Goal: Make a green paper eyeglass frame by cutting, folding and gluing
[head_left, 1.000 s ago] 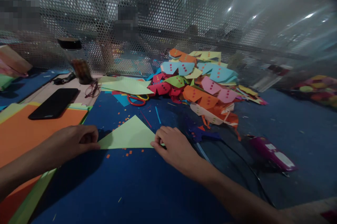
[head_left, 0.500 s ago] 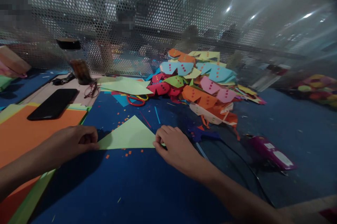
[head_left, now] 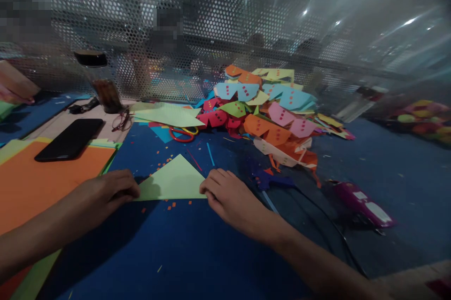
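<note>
A pale green sheet of paper (head_left: 172, 180), folded into a triangle, lies on the blue table (head_left: 169, 248) with its peak pointing away from me. My left hand (head_left: 116, 189) has its fingers closed on the left corner. On the right corner, my right hand (head_left: 225, 194) is closed too, its fingers curled over the paper's end. Both corners are hidden under the fingers. Small orange paper scraps (head_left: 171, 206) lie along the folded edge and beyond the sheet.
Orange paper sheets (head_left: 45, 182) with a black phone (head_left: 70, 140) are at left, a bottle (head_left: 102, 83) behind them. Red-handled scissors (head_left: 181, 135) lie ahead, near a heap of folded paper shapes (head_left: 260, 107). A blue glue gun (head_left: 269, 178) and purple pouch (head_left: 364, 203) are at right.
My left hand has slid right, further onto the left corner of the paper. My right hand has shifted slightly left over its corner. The triangle stays in place.
</note>
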The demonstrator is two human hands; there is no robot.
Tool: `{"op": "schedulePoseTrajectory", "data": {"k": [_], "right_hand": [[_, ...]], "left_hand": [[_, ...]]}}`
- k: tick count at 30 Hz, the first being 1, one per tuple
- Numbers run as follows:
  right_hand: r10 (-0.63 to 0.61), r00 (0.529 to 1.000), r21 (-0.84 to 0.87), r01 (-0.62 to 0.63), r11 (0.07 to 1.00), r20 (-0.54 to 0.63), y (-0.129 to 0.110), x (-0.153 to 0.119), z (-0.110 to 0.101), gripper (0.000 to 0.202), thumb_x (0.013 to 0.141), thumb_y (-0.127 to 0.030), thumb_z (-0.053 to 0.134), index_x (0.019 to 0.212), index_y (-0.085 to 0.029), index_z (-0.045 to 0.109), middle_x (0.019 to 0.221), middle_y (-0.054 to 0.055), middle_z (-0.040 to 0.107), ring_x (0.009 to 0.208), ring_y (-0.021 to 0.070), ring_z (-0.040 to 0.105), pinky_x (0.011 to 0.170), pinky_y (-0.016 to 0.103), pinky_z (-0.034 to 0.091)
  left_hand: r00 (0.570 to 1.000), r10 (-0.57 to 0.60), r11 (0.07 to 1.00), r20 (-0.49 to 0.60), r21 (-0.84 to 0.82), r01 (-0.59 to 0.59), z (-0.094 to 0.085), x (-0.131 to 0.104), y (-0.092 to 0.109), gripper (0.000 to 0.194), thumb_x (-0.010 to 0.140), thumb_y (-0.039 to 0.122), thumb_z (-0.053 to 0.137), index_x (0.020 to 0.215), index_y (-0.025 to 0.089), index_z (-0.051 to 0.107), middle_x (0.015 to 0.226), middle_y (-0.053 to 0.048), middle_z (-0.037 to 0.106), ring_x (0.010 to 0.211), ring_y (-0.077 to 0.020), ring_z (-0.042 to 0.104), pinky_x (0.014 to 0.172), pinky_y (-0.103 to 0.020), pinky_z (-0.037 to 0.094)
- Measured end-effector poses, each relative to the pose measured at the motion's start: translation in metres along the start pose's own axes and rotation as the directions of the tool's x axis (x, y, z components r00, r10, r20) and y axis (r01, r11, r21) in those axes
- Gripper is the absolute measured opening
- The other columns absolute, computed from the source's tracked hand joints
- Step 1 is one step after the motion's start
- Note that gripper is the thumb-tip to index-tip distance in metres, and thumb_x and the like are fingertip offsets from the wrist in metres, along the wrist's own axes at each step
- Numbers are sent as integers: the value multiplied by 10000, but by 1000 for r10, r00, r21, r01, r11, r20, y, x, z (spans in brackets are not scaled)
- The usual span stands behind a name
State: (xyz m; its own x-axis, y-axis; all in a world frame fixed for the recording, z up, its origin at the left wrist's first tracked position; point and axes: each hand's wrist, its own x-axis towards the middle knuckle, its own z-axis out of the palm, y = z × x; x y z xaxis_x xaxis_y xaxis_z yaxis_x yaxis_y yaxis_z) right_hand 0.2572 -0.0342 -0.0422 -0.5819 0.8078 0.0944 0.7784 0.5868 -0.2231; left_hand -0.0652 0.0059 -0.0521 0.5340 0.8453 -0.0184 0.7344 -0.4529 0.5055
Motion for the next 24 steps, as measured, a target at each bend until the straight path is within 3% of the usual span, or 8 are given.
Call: {"op": "schedulePoseTrajectory", "data": {"k": [8,15,24], "right_hand": [[-28,1000,-47,29,998,7,-1,-1,1,136,978,-133,488,1019,-191,604,1032,50,622,937,193,540,832,343,397],[-46,999,-52,46,998,11,-2,-1,-2,119,1002,-179,488,1006,-185,606,1025,58,631,925,195,536,829,338,391],[-80,996,-122,84,989,36,-1,0,-1,133,1020,-236,507,1019,-182,628,1018,62,648,924,203,552,797,339,372]], "left_hand": [[996,89,991,-12,101,-88,7,-4,9,240,908,239,419,843,248,650,845,-30,664,727,-190,639,630,-281,453],[990,135,987,-36,90,-131,21,-4,13,243,994,349,446,924,231,646,935,-40,646,824,-183,630,712,-295,474],[957,271,950,-104,186,-249,28,-2,9,264,1019,324,436,916,216,654,906,-42,650,819,-182,632,713,-302,471]]}}
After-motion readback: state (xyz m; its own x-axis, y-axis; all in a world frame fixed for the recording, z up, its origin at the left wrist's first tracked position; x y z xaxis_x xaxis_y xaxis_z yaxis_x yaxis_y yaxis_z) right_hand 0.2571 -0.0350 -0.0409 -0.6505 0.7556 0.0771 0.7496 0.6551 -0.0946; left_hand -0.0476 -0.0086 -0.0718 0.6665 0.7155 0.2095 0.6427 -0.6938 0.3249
